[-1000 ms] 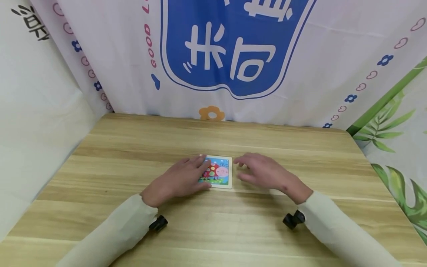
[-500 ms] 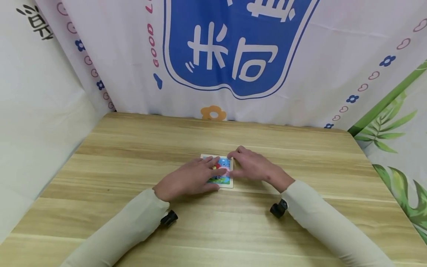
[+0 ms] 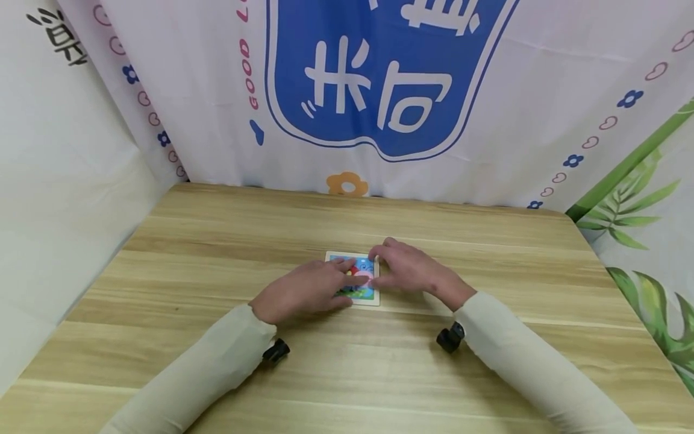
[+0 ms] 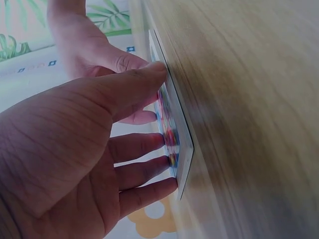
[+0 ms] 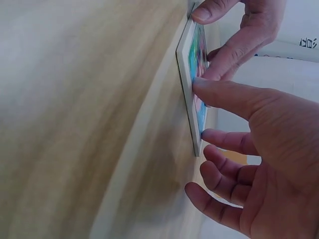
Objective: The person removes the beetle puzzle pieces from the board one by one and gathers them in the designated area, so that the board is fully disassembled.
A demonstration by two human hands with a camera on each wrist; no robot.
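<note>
A small square picture board (image 3: pixel 365 295) with a pale rim lies flat on the table, showing a red and pink cartoon ladybug on blue and green. Over its left half spreads my left hand (image 3: pixel 310 287), fingers fairly straight, with fingertips touching the picture in the left wrist view. At the board's right side, my right hand (image 3: pixel 409 267) rests its thumb and index fingertips on the picture; the thumb (image 5: pixel 224 92) shows well in the right wrist view. Its other fingers hang loosely bent beyond the edge. The hands cover part of the ladybug.
The wood-grain table (image 3: pixel 347 374) surrounds the board. A white cloth (image 3: pixel 217 144) with a blue badge hangs along the back edge, and leaf-printed cloth (image 3: pixel 640 253) hangs at the right. Each wrist carries a small black camera (image 3: pixel 450 339).
Since a second ago, my right hand has moved left onto the board's right side, and my left hand has slid right over the picture. Over the last half second both hardly moved.
</note>
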